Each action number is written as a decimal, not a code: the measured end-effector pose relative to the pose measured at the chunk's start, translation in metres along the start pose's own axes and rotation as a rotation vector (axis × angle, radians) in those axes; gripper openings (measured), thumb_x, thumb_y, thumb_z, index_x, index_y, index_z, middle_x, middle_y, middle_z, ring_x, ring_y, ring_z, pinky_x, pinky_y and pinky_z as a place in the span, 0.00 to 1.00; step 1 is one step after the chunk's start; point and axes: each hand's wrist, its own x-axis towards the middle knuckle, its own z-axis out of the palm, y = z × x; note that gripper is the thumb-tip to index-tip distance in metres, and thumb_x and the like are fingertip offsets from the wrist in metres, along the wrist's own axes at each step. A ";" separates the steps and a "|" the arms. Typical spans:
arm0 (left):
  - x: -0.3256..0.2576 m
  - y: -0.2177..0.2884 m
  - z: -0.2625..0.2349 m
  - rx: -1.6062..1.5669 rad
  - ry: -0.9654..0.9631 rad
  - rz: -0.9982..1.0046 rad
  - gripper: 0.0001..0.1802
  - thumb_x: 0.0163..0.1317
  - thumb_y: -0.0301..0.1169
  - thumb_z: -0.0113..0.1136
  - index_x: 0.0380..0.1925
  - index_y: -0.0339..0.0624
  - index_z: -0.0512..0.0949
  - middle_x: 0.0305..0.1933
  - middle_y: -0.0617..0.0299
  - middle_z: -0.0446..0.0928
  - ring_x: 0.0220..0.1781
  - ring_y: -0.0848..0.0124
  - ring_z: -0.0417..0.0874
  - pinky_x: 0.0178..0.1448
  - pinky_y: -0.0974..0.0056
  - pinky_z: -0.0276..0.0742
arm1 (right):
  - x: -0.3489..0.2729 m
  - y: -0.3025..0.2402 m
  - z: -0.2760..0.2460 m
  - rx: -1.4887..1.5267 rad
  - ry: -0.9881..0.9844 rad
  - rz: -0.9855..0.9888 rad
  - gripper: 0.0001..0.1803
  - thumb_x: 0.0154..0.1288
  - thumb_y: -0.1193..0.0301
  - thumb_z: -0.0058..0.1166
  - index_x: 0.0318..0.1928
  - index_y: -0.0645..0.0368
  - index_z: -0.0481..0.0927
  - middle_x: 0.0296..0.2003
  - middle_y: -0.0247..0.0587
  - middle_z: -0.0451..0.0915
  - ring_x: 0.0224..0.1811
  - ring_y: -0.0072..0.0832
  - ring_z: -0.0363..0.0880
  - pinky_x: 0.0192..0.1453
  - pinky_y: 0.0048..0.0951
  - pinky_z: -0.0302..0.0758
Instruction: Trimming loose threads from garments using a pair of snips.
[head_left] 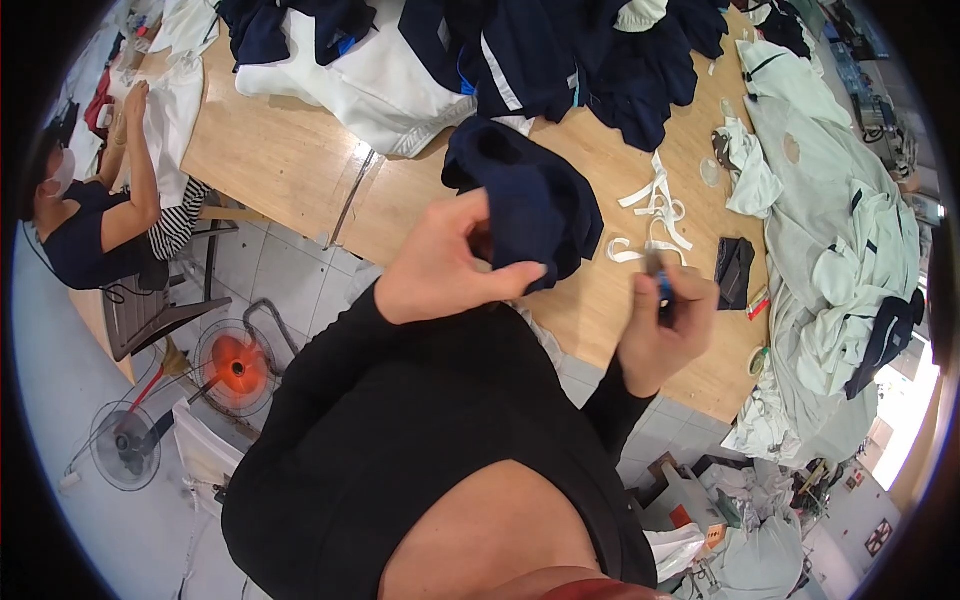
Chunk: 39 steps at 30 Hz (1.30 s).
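Note:
My left hand is closed on the edge of a dark navy garment, thumb in front and fingers behind the cloth. The bunched fabric partly rests on the wooden table. To the right, my right hand is closed around small thread snips with a blue part; their narrow metal end is blurred and points away from me. The snips are apart from the navy cloth. Just beyond them lie loose white fabric strips on the table.
Navy and white garments are heaped at the far edge. Pale cloth covers the right side, near a black pouch and a tape roll. At left, a person handles white cloth; an orange-centred fan stands below.

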 end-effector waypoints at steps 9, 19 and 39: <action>-0.031 -0.111 -0.127 0.884 -0.237 -0.113 0.20 0.73 0.45 0.71 0.48 0.36 0.88 0.46 0.46 0.90 0.47 0.54 0.94 0.48 0.57 0.87 | -0.042 0.213 -0.035 -0.853 -0.093 -0.029 0.12 0.70 0.67 0.74 0.45 0.62 0.88 0.41 0.45 0.88 0.43 0.42 0.85 0.54 0.44 0.77; 0.023 -0.185 -0.075 0.261 0.321 -0.185 0.20 0.62 0.40 0.82 0.40 0.34 0.87 0.37 0.49 0.88 0.39 0.61 0.90 0.43 0.60 0.83 | -0.011 0.129 0.126 -0.360 -0.319 0.063 0.24 0.63 0.61 0.78 0.54 0.62 0.87 0.40 0.49 0.87 0.45 0.49 0.86 0.52 0.47 0.81; 0.001 -0.050 -0.068 0.590 1.118 1.059 0.26 0.61 0.18 0.79 0.46 0.39 0.67 0.42 0.50 0.77 0.38 0.67 0.82 0.41 0.69 0.76 | 0.035 0.047 -0.037 -0.789 0.735 -0.642 0.33 0.70 0.44 0.73 0.48 0.68 0.89 0.37 0.45 0.85 0.41 0.39 0.84 0.48 0.38 0.79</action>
